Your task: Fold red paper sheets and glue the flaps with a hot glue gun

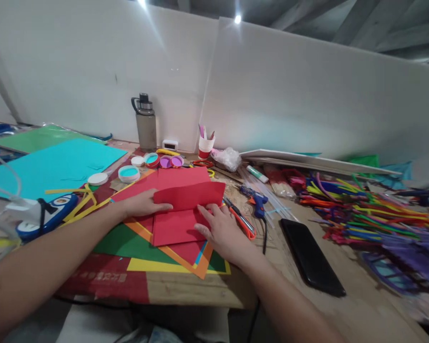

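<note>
A sheet of red paper (180,228) lies in front of me, with a raised, folded flap across its middle. My left hand (145,204) grips the flap's left end, thumb in front and the other fingers mostly hidden behind. Along the lower right of the flap rests my right hand (223,231), its fingers spread on the red surface and its thumb apart. Beneath are fanned sheets of coloured paper, among them an orange sheet (200,271) and a green sheet (128,243).
Right of the paper lie a utility knife (241,221), a blue glue gun (259,205) and a black phone (311,257). Many pipe cleaners (379,214) cover the far right. Behind stand a bottle (146,126), a cup of pens (205,146) and small tubs (129,175).
</note>
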The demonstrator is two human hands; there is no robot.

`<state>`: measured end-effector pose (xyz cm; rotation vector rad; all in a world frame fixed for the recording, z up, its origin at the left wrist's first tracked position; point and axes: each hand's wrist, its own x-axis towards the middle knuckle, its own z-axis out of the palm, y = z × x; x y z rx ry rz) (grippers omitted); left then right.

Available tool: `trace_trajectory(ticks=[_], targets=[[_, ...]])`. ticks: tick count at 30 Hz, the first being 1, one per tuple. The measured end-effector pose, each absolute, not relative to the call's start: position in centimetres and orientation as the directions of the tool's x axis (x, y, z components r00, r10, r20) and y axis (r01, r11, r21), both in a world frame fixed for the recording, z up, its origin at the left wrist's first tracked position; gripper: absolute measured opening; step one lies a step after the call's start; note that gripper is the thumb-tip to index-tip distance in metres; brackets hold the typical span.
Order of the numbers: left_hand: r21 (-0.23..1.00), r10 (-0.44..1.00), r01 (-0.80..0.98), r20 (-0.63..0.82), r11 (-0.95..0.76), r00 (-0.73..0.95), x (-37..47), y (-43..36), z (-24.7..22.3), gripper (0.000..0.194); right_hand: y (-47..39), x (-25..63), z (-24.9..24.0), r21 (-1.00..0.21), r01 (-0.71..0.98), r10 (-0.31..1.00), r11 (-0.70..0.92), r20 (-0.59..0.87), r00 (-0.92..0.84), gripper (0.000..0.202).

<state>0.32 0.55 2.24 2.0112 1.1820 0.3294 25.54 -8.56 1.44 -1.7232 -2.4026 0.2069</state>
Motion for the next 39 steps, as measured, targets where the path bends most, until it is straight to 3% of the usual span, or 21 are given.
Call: trace_trajectory(ticks=[6, 19, 27, 31, 39], targets=[[0.831, 0.914, 0.528, -0.063, -0.174, 0.401, 0.4, 0.9, 1.2, 0.063, -8.9, 27.0, 1.5, -0.285, 0.846, 0.887, 0.45, 0.039, -0.459, 0.071], [0.754, 0.844, 0.576, -0.054, -0.316, 0.534, 0.5, 1.2, 1.7, 0.061, -8.4, 27.4, 2.0, -0.34, 0.735, 0.804, 0.587, 0.138, -0.579, 0.037], [0.696, 0.863, 0.658, -0.11, -0.287, 0.493, 0.4, 1.1, 1.8, 0.064, -8.7, 26.1, 1.6, -0.231, 0.803, 0.835, 0.549, 0.116, -0.538, 0.052], [0.69, 0.864, 0.661, -0.101, -0.296, 0.493, 0.3, 1.3, 1.5, 0.069, -8.8, 25.8, 1.5, -0.193, 0.805, 0.828, 0.561, 0.108, -0.551, 0.048], [0.697, 0.835, 0.637, -0.1, -0.329, 0.541, 0.0, 1.3, 1.8, 0.065, -8.4, 25.3, 2.3, -0.244, 0.793, 0.828, 0.558, 0.1, -0.552, 0.032]])
